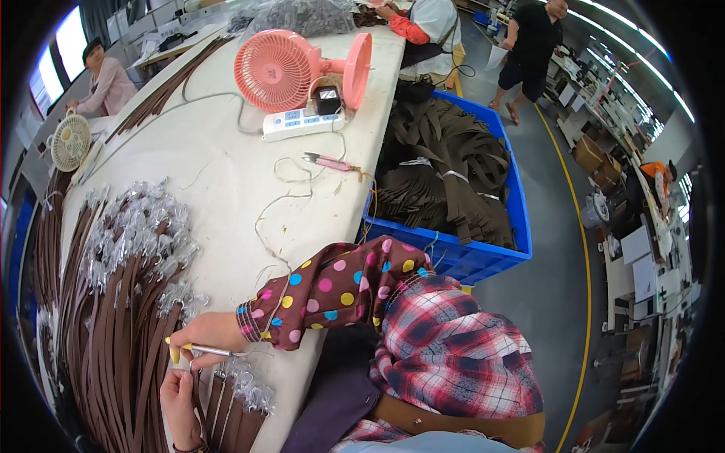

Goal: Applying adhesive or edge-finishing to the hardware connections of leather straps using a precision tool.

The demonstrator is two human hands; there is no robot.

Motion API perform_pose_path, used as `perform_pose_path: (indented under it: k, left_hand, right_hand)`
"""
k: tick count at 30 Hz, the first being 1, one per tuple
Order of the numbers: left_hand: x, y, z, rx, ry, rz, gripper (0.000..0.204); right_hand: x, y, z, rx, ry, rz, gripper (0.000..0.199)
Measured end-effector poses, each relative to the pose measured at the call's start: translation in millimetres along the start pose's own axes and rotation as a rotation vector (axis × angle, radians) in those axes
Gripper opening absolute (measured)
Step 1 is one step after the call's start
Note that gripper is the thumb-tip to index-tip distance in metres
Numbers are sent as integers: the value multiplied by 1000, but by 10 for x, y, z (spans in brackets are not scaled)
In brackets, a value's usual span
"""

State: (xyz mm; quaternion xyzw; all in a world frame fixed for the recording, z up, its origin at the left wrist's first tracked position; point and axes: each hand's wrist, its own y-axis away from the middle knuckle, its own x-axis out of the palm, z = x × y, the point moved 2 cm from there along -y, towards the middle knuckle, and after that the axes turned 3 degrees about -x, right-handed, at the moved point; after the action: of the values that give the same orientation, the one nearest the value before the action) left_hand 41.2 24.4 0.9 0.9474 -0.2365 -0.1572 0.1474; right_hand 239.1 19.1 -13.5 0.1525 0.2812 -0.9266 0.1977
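"what's your grip on?"

"my right hand (202, 331) is clasped round a slim metal-shafted tool (214, 350), its long axis running side to side."

"and the left?"

"my left hand (178, 399) is just on the tool's near side, fingers curled; i can't tell whether they hold anything. brown straps (124, 355) lie to its left, plastic-wrapped clips (251, 387) to its right, all on the table (226, 219)."

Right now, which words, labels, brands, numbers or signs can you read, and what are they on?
None can be read clearly.
Pink fan: mark on its middle, too small.
White power strip: tiny marks, too small.
Black adapter: pale label, too blurred.
White sheets on the right: no writing I can make out.
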Motion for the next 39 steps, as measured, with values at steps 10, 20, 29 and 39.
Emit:
perform_pose_path:
  k: [10, 20, 29, 39]
  left_hand:
    - [149, 156, -72, 106, -448, 167, 22]
    - [295, 538, -66, 446, -893, 162, 117]
    - [452, 640, 43, 524, -974, 12, 100]
    - [-116, 308, 24, 602, -781, -168, 42]
  right_hand:
    - [139, 137, -36, -113, 139, 100, 22]
    - [95, 190, 66, -179, 193, 69, 16]
    - [45, 220, 147, -72, 151, 111, 18]
    - [-28, 239, 190, 157, 66, 68, 15]
